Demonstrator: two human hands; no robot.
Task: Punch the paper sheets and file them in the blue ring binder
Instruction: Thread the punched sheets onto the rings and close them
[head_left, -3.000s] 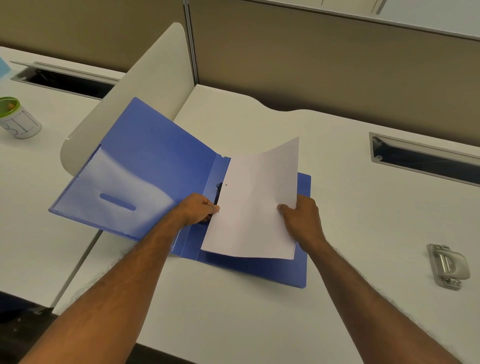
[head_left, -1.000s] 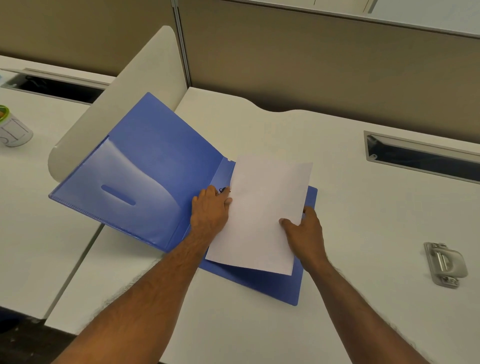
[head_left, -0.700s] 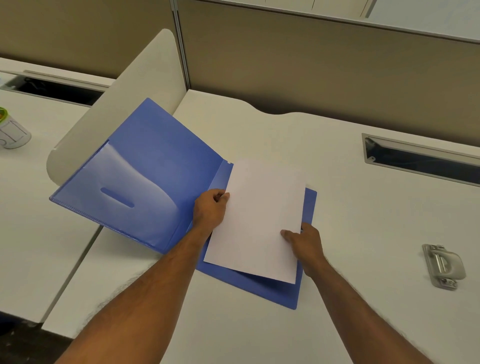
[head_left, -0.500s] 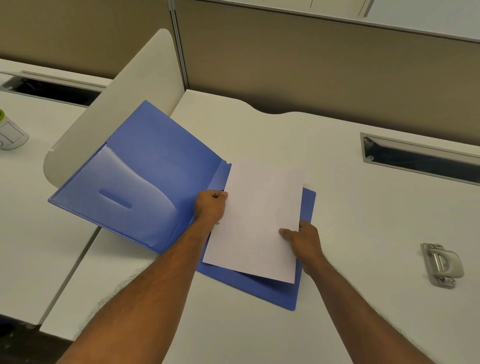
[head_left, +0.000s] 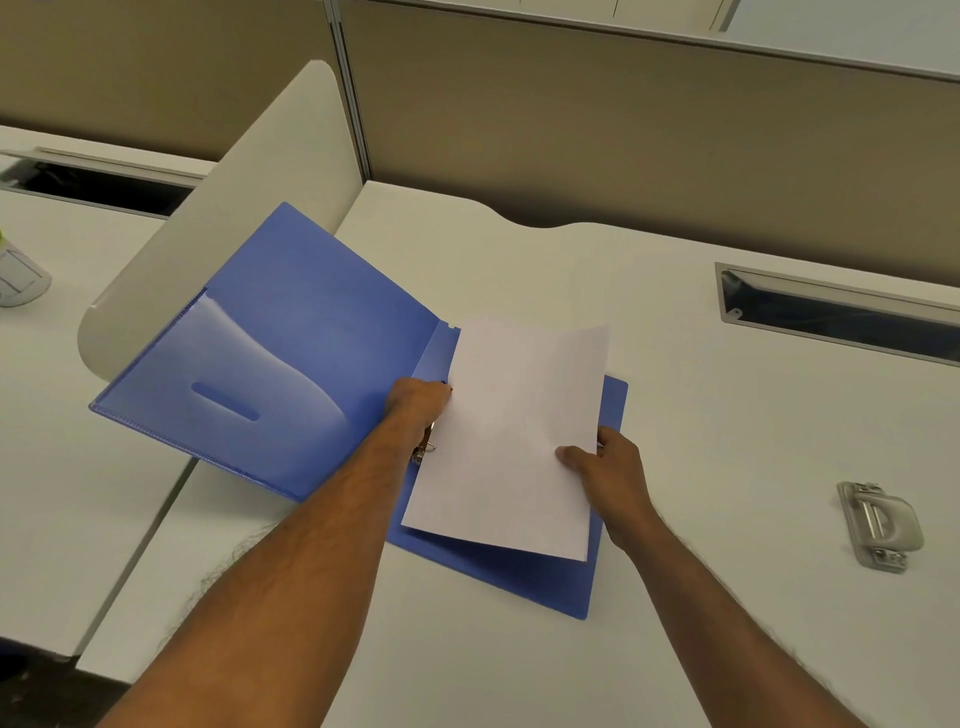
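The blue ring binder (head_left: 291, 364) lies open on the white desk, its front cover leaning up against a curved white divider. A white paper sheet (head_left: 514, 431) rests over the binder's right half, slightly lifted and bowed. My right hand (head_left: 608, 467) pinches the sheet's right edge, thumb on top. My left hand (head_left: 418, 402) is closed at the sheet's left edge by the spine. A metal ring (head_left: 423, 449) shows just below that hand. What the left fingers grip is hidden.
A grey hole punch (head_left: 878, 525) sits on the desk (head_left: 701, 415) at the right. A cable slot (head_left: 836, 317) is cut into the desk at the back right. The white divider (head_left: 223, 208) stands behind the binder; a mug (head_left: 18, 275) sits at the far left.
The sheet's near left corner has lifted off the binder, and a metal ring shows beneath my left hand. My right hand has stayed on the sheet's right edge.
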